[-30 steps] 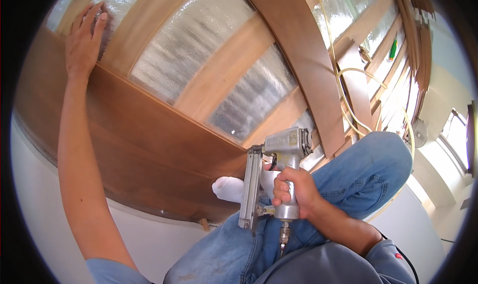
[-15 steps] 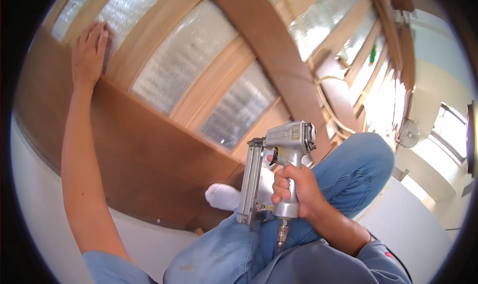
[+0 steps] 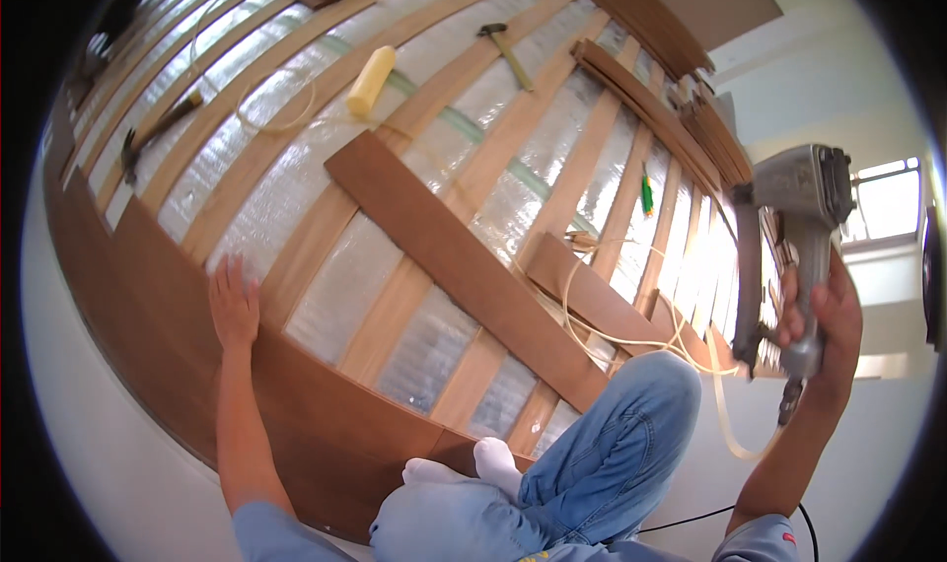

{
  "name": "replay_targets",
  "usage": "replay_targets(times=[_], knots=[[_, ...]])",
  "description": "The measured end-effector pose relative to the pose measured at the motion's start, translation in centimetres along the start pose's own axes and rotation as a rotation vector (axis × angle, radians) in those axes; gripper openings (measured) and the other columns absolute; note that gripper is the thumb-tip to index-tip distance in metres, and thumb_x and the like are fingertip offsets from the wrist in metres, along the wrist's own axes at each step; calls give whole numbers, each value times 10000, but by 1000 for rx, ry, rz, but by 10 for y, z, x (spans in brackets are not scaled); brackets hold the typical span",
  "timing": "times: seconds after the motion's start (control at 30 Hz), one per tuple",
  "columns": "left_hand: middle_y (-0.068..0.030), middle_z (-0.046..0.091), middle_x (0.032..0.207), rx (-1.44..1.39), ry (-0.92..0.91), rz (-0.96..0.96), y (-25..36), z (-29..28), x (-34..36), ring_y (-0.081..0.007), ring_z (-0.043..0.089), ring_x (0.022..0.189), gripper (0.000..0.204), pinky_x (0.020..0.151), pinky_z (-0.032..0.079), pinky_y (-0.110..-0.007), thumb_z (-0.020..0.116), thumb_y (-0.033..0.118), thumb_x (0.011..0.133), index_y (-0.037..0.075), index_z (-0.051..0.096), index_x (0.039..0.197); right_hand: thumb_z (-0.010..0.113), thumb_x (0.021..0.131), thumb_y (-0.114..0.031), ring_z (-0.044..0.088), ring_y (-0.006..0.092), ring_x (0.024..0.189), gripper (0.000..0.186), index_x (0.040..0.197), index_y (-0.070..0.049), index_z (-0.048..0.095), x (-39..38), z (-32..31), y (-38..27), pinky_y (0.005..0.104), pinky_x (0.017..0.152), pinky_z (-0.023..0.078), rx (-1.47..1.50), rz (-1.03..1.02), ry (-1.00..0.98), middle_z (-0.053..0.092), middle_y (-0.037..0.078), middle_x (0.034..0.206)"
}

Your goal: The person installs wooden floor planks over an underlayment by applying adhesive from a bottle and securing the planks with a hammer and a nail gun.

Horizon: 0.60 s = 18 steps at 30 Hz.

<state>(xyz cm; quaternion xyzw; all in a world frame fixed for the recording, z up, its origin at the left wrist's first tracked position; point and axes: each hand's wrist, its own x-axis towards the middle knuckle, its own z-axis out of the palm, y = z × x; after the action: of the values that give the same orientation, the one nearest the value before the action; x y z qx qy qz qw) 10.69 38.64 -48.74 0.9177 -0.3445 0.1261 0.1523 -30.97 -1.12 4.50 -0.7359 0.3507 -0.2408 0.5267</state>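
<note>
Pale battens (image 3: 390, 323) cross silver sheeting (image 3: 345, 296). Right fingers (image 3: 791, 308) enclose the nail gun (image 3: 811, 251) handle, its head above them. Left fingers (image 3: 235, 282) lie slightly spread beside brown boards (image 3: 326, 394).

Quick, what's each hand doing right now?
Left hand: open, palm down at the edge of the brown boards.
Right hand: closed, holding the grey nail gun.

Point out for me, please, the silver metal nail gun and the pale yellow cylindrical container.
Silver metal nail gun (image 3: 812, 235): head view, on the upper part of its handle.
Pale yellow cylindrical container (image 3: 371, 82): head view, on the middle of its side.
</note>
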Motion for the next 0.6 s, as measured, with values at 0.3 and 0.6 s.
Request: replay_targets(times=[0.3, 0.6], knots=[[-158, 430, 1571, 15, -203, -47, 20, -14, -22, -396, 359, 1465, 449, 1223, 301, -522, 529, 277, 1063, 117, 539, 1483, 700, 946, -102, 558, 133, 694, 900, 1680, -142, 182, 103, -120, 109, 300, 619, 500, -622, -62, 178, 587, 67, 922], [-160, 394, 1613, 194, -298, 40, 9, 1, -22, -400, 319, 1494, 471, 1248, 255, -505, 352, 316, 1136, 123, 476, 1548, 666, 871, 7, 714, 392, 1005, 937, 1660, -94, 171, 67, -157, 258, 516, 934, 531, -1452, -18, -287, 724, 203, 1170]])
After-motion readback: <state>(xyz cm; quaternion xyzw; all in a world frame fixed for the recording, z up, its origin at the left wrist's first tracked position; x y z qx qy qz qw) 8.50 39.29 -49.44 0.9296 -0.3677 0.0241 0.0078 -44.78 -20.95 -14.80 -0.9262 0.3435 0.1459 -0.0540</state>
